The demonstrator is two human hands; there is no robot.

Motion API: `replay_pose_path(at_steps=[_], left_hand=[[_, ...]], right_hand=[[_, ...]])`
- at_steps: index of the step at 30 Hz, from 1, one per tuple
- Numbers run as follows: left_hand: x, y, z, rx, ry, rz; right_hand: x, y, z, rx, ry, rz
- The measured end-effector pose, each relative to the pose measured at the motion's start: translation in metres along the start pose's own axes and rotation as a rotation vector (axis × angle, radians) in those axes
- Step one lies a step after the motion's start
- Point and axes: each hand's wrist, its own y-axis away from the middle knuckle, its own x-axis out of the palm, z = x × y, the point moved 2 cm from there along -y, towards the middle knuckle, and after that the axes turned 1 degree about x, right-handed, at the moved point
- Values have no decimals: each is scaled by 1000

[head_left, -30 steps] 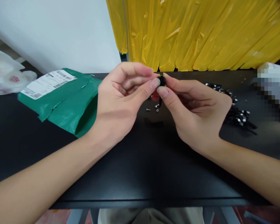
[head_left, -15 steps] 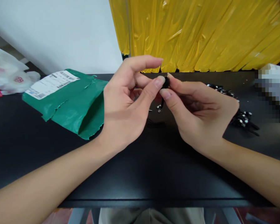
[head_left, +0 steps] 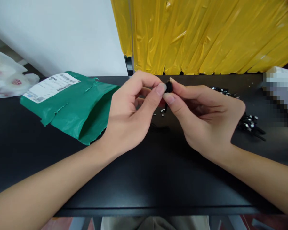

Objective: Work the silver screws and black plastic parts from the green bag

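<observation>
A small black part (head_left: 168,87) is pinched between the thumb and forefinger of my right hand (head_left: 204,111), above the middle of the dark table. My left hand (head_left: 134,111) is closed at the part's left side, thumb and forefinger pressed together against it; the fingertips hide what exactly they grip. A thin black piece hangs below the part. Small silver bits (head_left: 162,112) lie on the table just under the fingers, beside a dark item too dim to make out.
A torn green mailing bag (head_left: 62,111) lies open at left, with a white plastic bag (head_left: 12,75) behind it. Several black and silver pieces (head_left: 251,123) are heaped at right, near a pixelated white object (head_left: 282,84). Yellow plastic sheeting (head_left: 194,35) hangs behind the black table (head_left: 146,179).
My left forefinger, raised and stretched out before, has come down towards the thumb at the black part. The right hand keeps its pinch. The view has shifted slightly.
</observation>
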Motion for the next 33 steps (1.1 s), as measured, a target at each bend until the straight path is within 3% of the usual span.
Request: replay_pose_path(at_steps=[4,8,12,19,22,29,33], left_hand=[[-5,1,-5,179,-178,7],[-3,-5,-10,108,-270,67],[1,-8,-10,21,-93,37],[5,-10,7,-42,182,60],[3,-6,2,32,70,35],[-2,-3,-12,357,-364,-26],[-2,-8,-7,373,-315,14]], right_hand=[[-3,1,1,-74,37,41],[-1,2,1,-57,-5,59],[2,2,3,83,-46,39],[2,0,-1,106,-64,-3],[2,1,0,90,-45,13],[-1,5,7,12,34,31],[0,4,4,77,-35,75]])
